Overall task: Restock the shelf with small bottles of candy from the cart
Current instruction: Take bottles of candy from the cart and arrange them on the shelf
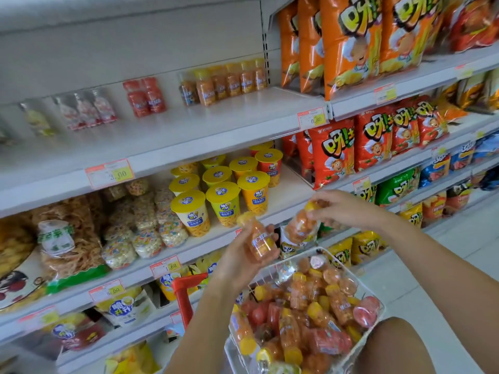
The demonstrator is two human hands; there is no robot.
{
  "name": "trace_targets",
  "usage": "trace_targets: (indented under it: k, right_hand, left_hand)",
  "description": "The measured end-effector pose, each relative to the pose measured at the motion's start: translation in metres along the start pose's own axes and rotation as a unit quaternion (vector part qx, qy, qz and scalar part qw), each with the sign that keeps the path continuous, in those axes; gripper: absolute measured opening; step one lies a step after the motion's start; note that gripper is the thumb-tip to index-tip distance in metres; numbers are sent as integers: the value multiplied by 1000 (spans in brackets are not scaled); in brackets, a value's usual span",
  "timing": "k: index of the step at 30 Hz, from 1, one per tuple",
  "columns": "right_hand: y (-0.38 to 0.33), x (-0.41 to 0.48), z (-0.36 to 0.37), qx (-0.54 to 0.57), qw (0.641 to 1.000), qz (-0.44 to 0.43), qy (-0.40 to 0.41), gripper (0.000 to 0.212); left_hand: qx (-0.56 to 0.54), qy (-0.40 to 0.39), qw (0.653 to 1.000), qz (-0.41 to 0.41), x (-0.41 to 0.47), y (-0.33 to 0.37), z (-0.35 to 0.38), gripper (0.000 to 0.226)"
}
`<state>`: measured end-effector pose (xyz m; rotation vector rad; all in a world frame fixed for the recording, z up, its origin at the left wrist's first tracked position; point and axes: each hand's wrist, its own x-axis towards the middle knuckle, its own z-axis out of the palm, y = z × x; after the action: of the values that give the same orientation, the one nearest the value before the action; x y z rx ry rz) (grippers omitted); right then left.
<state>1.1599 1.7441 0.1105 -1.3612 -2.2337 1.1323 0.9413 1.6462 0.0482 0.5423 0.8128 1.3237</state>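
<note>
The left grip (243, 255) and the right grip (343, 209) are bare hands with slender fingers; blur hides the nails and any finer marks. Behind each grip a slim forearm, the left forearm (199, 319) and the right forearm (421, 255), is uncovered from wrist to frame edge. Below and behind the right grip a rounded bare leg (399, 344), knee or thigh, shows at the bottom edge.

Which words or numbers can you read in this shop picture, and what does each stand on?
"0.80": price tag, right end of the upper shelf edge.
"3.00": price tag, same edge, further left.
"1.60": price tag, shelf edge below the cups.
Snack bags, cup lids, bottle in the left hand: lettering too blurred to read.
</note>
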Motion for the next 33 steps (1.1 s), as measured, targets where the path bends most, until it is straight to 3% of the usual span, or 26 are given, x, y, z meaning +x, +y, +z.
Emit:
trace_targets:
  k: [4,7,10,12,16,19,22,27,33]
  right_hand:
    - [-65,-4,-38,184,979,-56,69,7]
    - [-105,-1,-61,251,957,-98,104,12]
    - [-135,12,-78,227,955,-151,115,40]
    - [-154,24,-89,204,955,-166,135,48]
    - [-185,55,-106,98,956,-203,186,38]
    - [-200,90,-113,49,944,-213,247,40]
    - [-205,126,-114,-49,942,-192,271,44]
    - [-202,173,-111,-156,948,-161,227,57]
    - [-199,199,-109,-194,957,-122,177,53]
  left_hand:
    - [55,-10,995,84,-10,62,21,40]
    - [118,-19,983,143,-20,112,40,41]
    - [197,-26,959,203,-27,153,56,40]
    - [235,-20,941,241,-25,176,64,38]
    - [289,24,907,305,-9,213,70,37]
    - [308,73,891,325,12,233,68,19]
    - [335,116,881,314,38,250,61,22]
    - [369,139,885,249,81,267,50,29]
    - [425,150,863,229,122,271,52,37]
